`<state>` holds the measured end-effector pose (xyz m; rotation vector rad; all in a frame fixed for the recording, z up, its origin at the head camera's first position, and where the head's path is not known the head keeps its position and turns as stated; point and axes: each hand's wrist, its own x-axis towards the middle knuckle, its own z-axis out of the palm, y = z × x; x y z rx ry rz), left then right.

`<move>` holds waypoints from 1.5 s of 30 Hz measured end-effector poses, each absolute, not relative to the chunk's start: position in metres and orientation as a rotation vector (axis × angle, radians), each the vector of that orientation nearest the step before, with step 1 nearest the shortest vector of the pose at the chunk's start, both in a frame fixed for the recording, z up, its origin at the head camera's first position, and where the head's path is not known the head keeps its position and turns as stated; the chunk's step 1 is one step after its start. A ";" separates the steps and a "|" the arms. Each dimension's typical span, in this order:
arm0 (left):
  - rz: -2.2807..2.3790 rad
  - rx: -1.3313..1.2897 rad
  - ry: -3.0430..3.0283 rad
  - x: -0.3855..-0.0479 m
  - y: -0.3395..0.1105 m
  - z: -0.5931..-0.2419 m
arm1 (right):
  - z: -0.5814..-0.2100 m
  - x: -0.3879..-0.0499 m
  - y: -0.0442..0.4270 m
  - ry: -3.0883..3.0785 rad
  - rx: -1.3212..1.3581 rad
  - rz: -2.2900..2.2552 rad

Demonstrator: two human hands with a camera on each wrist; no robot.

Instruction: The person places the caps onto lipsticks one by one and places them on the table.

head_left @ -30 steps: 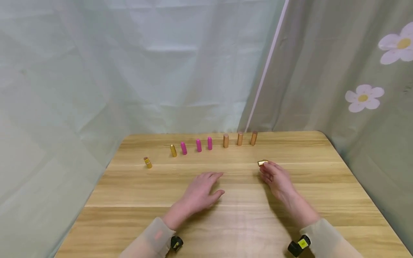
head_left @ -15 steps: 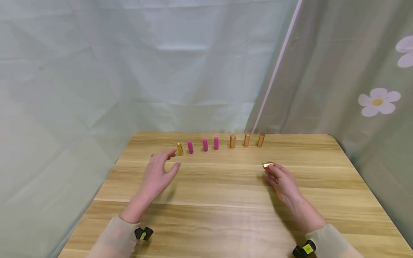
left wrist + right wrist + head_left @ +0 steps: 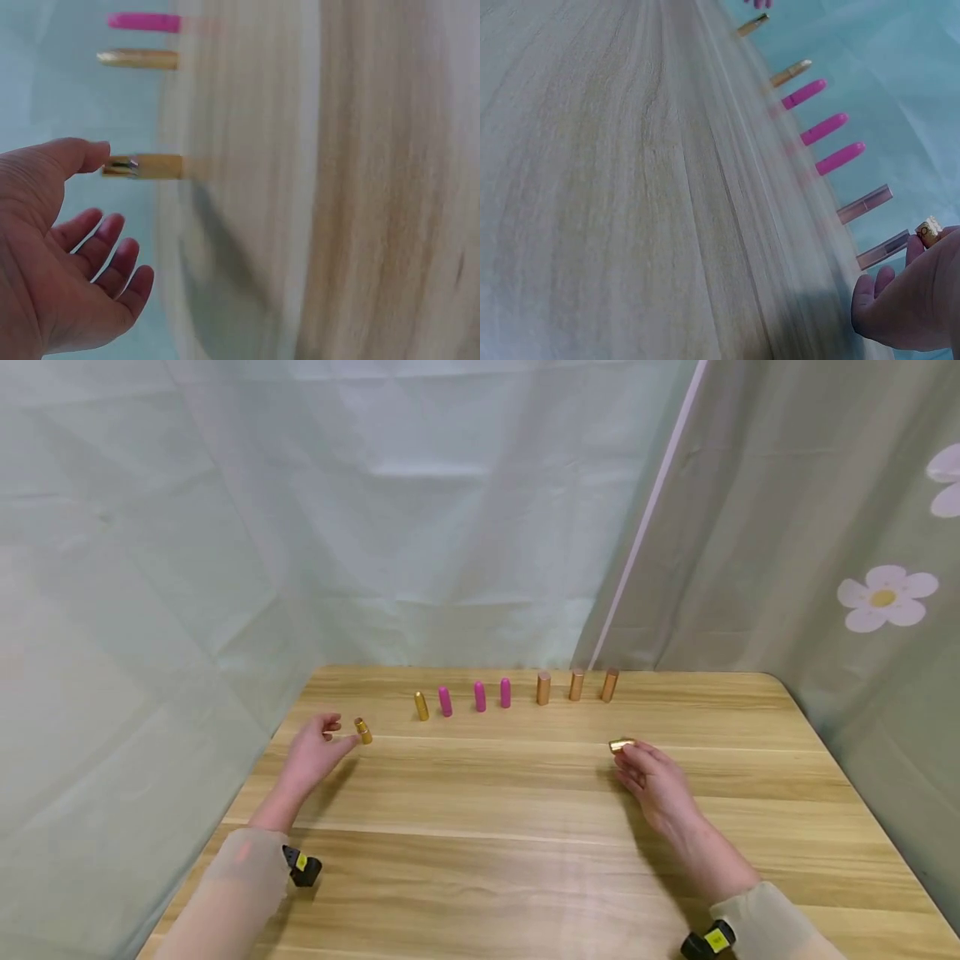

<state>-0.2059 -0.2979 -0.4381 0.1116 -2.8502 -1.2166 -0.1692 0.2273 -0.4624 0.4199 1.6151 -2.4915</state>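
An uncapped gold lipstick tube (image 3: 363, 732) stands upright at the left of the table, with a narrower top section. My left hand (image 3: 318, 752) is just to its left, thumb close to the tube and the other fingers loosely bent. In the left wrist view the thumb tip overlaps the top of the tube (image 3: 154, 166); whether it touches cannot be told. Over the right part of the table, my right hand (image 3: 660, 789) pinches a gold lipstick cap (image 3: 619, 745), lying sideways between thumb and fingers. Only the cap's end shows in the right wrist view.
Along the back of the wooden table (image 3: 480, 877) stand a capped gold lipstick (image 3: 422, 706), several magenta lipsticks (image 3: 480, 697) and several copper ones (image 3: 543, 688). Curtains (image 3: 450, 527) hang behind and beside the table.
My left hand has swept left from mid-table, past the capped gold lipstick, to beside the uncapped tube. The right hand keeps hold of the cap in nearly the same place.
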 end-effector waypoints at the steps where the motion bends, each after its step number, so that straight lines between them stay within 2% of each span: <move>1: -1.217 0.129 -2.882 -0.209 -0.300 -0.442 | -0.463 -0.169 0.227 1.617 0.420 -2.489; 8: -1.174 0.161 -2.943 -0.224 -0.299 -0.459 | -0.466 -0.168 0.227 1.614 0.441 -2.498; 29: -0.919 0.200 -2.950 -0.234 -0.294 -0.479 | -0.472 -0.170 0.225 1.595 0.472 -2.519; 45: -1.142 0.138 -2.913 -0.218 -0.286 -0.464 | -0.470 -0.170 0.227 1.625 0.454 -2.501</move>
